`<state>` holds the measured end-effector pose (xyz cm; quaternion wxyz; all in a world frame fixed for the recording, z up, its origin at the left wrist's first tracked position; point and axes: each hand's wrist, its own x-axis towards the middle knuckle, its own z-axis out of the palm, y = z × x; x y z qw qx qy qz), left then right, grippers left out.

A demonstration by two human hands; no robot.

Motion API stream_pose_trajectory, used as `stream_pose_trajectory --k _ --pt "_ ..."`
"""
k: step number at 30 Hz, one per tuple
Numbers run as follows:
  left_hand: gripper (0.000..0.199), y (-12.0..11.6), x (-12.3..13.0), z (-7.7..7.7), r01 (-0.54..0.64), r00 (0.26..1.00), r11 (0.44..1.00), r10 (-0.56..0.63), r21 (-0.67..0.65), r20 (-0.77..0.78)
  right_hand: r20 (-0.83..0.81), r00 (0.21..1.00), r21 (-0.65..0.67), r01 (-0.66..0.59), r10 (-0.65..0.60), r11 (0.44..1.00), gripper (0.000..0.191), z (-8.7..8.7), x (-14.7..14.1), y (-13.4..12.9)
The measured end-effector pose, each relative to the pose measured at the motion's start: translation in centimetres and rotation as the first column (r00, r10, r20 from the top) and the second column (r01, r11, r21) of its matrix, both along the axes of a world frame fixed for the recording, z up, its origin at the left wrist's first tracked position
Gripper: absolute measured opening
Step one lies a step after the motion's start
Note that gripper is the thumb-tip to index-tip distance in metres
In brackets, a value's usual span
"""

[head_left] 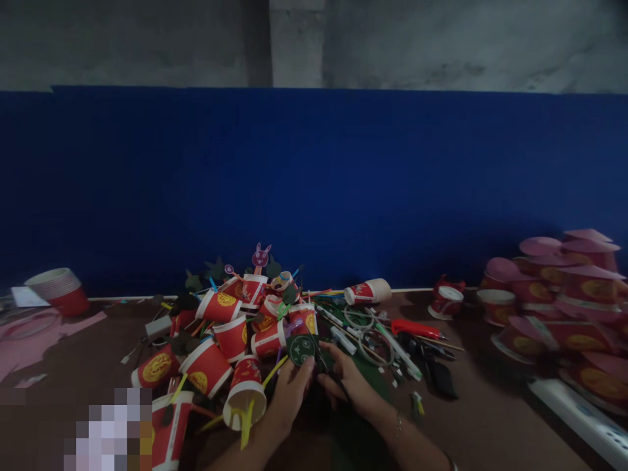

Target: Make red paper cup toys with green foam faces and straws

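In my left hand (295,384) is a dark green round paper face (301,351), with eyes and a mouth drawn in pale lines. My thumb presses on its lower edge. My right hand (352,383) is closed around dark scissors (324,362), whose blades lie at the right edge of the paper face. How far the blades are spread is too dim to tell. Below the hands is a dark green sheet (360,425). Close to my left hand, a red paper cup (246,376) lies tipped, with yellow strips at its mouth.
Decorated red cups (216,366) are heaped on the left, one bearing a pink rabbit cutout (260,256). Markers (400,350), tape rings (375,347) and a red-handled tool (415,328) lie right. Farther right are pink-topped cups (586,288) and a white power strip (583,418). A blue panel (314,183) stands behind.
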<state>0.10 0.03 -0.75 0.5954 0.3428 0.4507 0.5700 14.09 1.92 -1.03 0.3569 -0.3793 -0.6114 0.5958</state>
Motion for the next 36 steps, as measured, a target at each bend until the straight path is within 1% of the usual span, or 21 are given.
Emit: stream_pose_trajectory --k 4,7,15,22,25,30,33,36 --pt "0.05 0.2 0.1 -0.4 0.024 0.998 0.997 -0.02 -0.072 0.054 -0.056 0.998 -0.021 -0.004 0.003 1.0 0.075 0.1 -0.2 -0.2" --pt "0.049 0.1 0.0 -0.1 0.042 0.997 0.996 -0.037 -0.078 0.061 -0.09 0.996 -0.036 0.005 -0.008 0.999 0.073 -0.1 -0.2 -0.2" --pt "0.048 -0.3 0.1 1.5 0.03 0.996 0.995 -0.022 -0.097 0.082 -0.026 0.999 -0.037 0.03 -0.031 0.999 0.071 -0.6 -0.1 0.0" --pt "0.043 -0.7 -0.1 2.1 0.006 0.998 0.998 -0.002 -0.06 0.067 0.031 0.997 -0.056 0.071 -0.07 0.996 0.077 -0.5 0.0 -0.1" --pt "0.043 -0.6 -0.2 1.9 -0.003 0.998 0.999 0.006 -0.053 0.063 0.034 0.997 -0.047 0.066 -0.065 0.997 0.078 -0.4 0.0 -0.1" --pt "0.045 0.0 -0.1 0.6 -0.086 0.991 0.989 0.098 -0.124 0.094 0.058 0.997 -0.054 0.06 -0.057 0.997 0.076 -0.2 0.0 0.0" --pt "0.044 0.1 -0.1 0.1 -0.054 0.997 0.996 0.057 -0.066 0.046 0.027 0.999 -0.051 0.035 -0.034 0.998 0.074 -0.2 0.0 -0.1" --pt "0.045 0.0 -0.2 0.1 0.0 1.0 1.0 0.0 -0.015 -0.025 -0.007 1.0 -0.034 0.013 -0.013 0.999 0.072 -0.1 0.0 -0.2"
